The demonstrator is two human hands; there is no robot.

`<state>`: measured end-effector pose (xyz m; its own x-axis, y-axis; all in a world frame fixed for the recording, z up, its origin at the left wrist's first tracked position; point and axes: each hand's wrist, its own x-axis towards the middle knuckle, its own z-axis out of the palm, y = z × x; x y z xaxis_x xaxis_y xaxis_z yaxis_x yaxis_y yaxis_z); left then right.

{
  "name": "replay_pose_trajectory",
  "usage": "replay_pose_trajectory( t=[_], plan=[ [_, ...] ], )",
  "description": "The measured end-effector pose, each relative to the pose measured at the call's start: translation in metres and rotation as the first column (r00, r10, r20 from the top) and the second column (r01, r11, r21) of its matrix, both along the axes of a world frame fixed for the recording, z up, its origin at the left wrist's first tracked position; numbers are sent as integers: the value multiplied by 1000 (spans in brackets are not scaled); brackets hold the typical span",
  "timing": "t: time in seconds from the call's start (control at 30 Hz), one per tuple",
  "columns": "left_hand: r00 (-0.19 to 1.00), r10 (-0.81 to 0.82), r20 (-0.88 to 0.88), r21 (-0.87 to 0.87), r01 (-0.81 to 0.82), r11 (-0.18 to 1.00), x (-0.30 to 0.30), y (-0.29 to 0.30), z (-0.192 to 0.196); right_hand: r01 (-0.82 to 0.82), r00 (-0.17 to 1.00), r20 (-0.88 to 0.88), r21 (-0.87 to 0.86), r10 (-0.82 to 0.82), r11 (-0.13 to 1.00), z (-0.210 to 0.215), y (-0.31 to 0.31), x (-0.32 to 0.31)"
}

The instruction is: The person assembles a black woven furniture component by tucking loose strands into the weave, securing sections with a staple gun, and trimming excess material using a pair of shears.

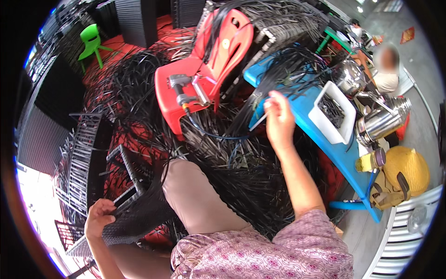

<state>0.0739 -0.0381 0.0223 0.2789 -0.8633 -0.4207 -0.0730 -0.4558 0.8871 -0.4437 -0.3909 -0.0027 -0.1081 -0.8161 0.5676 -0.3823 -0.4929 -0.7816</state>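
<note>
At the lower left, my left hand (100, 217) is closed at the edge of a dark woven piece on a frame (144, 211), which lies beside my knee. My right hand (280, 118) is raised at the near-left edge of a blue table (306, 114), its fingers curled. A thin pale object (258, 122) slants down from its fingertips; its kind is too small to tell. Just beyond that hand, a bundle of long black strips (274, 76) spills over the table. More black strips (232, 186) hang down between the table and my knee.
A red chair (172, 69) ahead holds a nail gun (180, 88) with a blue hose. The table bears a white tub (316, 114) of short pieces, metal flasks (383, 122) and a jar (369, 161). A yellow hat (409, 169) lies right. Another person (386, 81) sits far right.
</note>
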Motion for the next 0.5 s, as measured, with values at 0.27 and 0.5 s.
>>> replay_pose_trajectory(
  t=[0.27, 0.5],
  plan=[
    [999, 9, -44, -45, -11, 999, -13, -3, -11, 468, 819, 371, 10, -438, 884, 89, -51, -283],
    [998, 18, -66, -22, -19, 1000, -16, -1, -10, 434, 806, 450, -8, -385, 901, 81, -27, -283]
  ],
)
